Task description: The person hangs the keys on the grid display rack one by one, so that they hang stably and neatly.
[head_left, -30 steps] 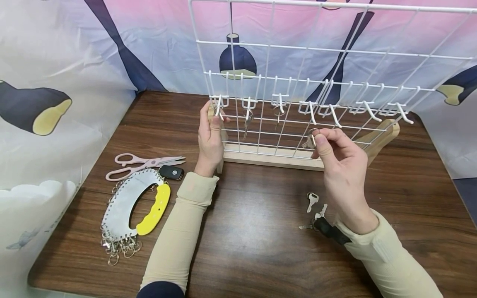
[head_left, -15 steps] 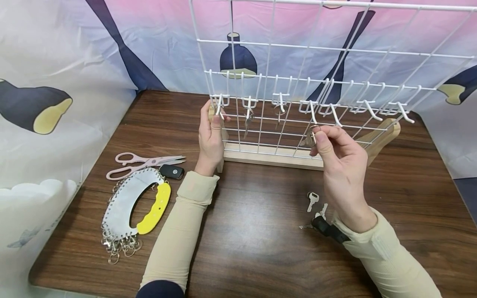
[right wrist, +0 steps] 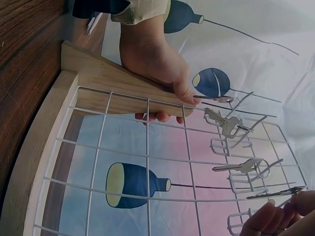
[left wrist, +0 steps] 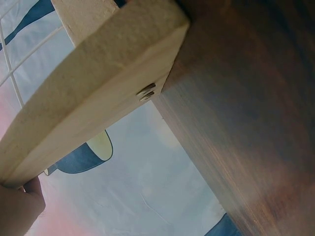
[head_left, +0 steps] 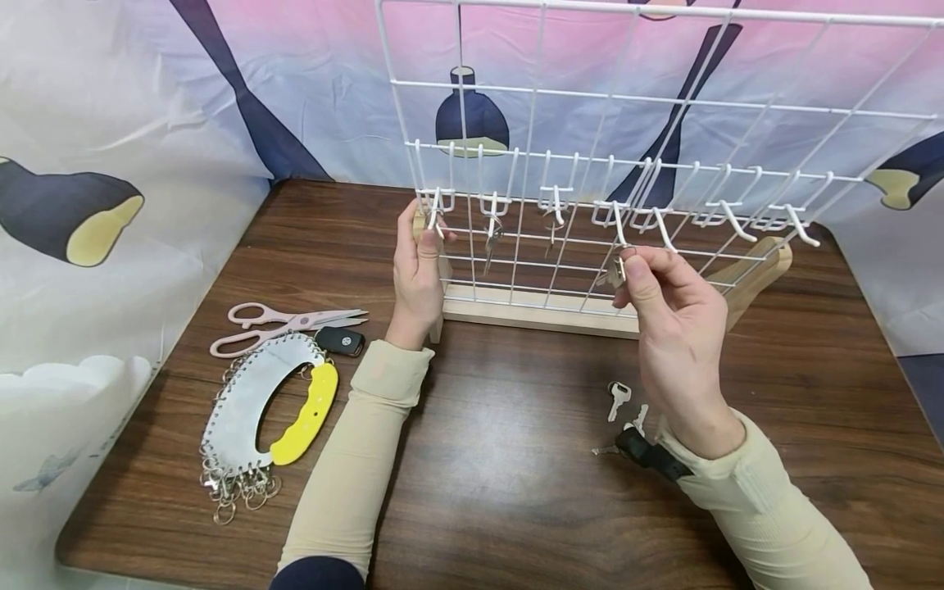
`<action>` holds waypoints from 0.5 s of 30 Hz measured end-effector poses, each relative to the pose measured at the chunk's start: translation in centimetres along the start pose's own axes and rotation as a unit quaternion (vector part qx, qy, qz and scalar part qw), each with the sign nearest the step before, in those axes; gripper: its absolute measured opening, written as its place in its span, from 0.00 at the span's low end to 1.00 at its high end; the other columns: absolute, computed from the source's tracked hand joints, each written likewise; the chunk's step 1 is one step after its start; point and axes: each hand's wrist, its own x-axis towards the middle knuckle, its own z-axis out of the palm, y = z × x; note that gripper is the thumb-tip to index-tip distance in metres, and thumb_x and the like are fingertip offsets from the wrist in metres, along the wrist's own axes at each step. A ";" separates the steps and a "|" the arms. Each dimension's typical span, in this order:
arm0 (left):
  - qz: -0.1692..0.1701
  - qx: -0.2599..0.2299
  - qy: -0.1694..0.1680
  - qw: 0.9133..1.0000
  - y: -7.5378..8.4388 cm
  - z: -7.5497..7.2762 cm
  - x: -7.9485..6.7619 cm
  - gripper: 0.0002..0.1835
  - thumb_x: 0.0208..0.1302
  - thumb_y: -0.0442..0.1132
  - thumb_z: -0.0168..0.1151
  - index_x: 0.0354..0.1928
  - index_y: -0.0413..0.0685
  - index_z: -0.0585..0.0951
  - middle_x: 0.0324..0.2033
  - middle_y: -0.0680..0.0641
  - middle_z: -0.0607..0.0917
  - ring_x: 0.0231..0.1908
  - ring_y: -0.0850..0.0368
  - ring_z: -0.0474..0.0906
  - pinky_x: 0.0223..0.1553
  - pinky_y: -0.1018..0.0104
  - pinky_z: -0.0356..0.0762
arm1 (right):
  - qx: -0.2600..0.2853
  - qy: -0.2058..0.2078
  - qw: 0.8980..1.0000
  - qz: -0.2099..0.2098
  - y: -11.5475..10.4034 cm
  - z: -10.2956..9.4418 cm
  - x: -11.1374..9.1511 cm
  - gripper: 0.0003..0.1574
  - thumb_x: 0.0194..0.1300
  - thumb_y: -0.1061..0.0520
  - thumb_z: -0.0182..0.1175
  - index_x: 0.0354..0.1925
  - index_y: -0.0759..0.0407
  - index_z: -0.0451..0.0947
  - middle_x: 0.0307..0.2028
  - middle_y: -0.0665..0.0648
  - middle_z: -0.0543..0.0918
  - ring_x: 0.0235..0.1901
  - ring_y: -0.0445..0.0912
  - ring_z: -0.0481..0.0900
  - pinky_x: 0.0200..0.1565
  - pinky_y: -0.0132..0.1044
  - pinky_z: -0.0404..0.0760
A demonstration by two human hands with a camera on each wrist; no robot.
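My left hand [head_left: 418,274] grips the wooden side support [right wrist: 106,73] of a white wire grid rack [head_left: 664,11] at its left end. With thumb and fingers, my right hand [head_left: 682,328] pinches a ring with keys [head_left: 614,274] at the tip of the fourth hook [head_left: 618,223] from the left. Whether the ring is around that hook I cannot tell. Keys hang from the three hooks to its left, among them a key [right wrist: 238,167] and another key [right wrist: 224,123] in the right wrist view. The left wrist view shows mostly the support's underside [left wrist: 98,93].
Loose on the table [head_left: 501,492] lie a key [head_left: 619,399] and keys with a black fob [head_left: 637,447], close to the right sleeve. At left are pink scissors [head_left: 276,324], a black car key [head_left: 340,340] and a metal key-ring holder with a yellow handle [head_left: 306,418].
My right hand has lifted the key ring slightly, up to the tip of the fourth hook. The left hand stays on the support.
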 end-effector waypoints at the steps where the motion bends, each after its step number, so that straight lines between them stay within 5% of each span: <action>1: 0.000 0.000 -0.001 1.000 0.0 0.0 0.0 0.37 0.73 0.57 0.41 0.63 0.27 0.60 0.39 0.28 0.69 0.39 0.42 0.74 0.47 0.54 0.75 | 0.000 0.000 1.000 0.001 0.0 0.0 0.0 0.07 0.66 0.68 0.60 0.40 0.73 0.81 0.35 0.61 0.81 0.24 0.45 0.74 0.32 0.29 0.75; 8: -0.003 -0.008 -0.005 1.000 -0.1 -0.1 0.0 0.36 0.73 0.57 0.41 0.64 0.28 0.60 0.39 0.26 0.69 0.39 0.29 0.68 0.47 0.56 0.75 | 0.011 0.003 1.000 0.005 0.0 0.0 0.1 0.07 0.66 0.68 0.59 0.40 0.74 0.80 0.35 0.61 0.81 0.24 0.46 0.75 0.32 0.29 0.76; 15: -0.006 -0.012 -0.004 1.000 -0.1 -0.1 -0.1 0.37 0.73 0.57 0.42 0.63 0.27 0.60 0.39 0.28 0.69 0.39 0.38 0.72 0.46 0.62 0.75 | 0.025 0.003 1.000 0.017 0.0 0.0 0.1 0.06 0.66 0.69 0.60 0.40 0.73 0.81 0.35 0.62 0.80 0.25 0.46 0.75 0.32 0.30 0.76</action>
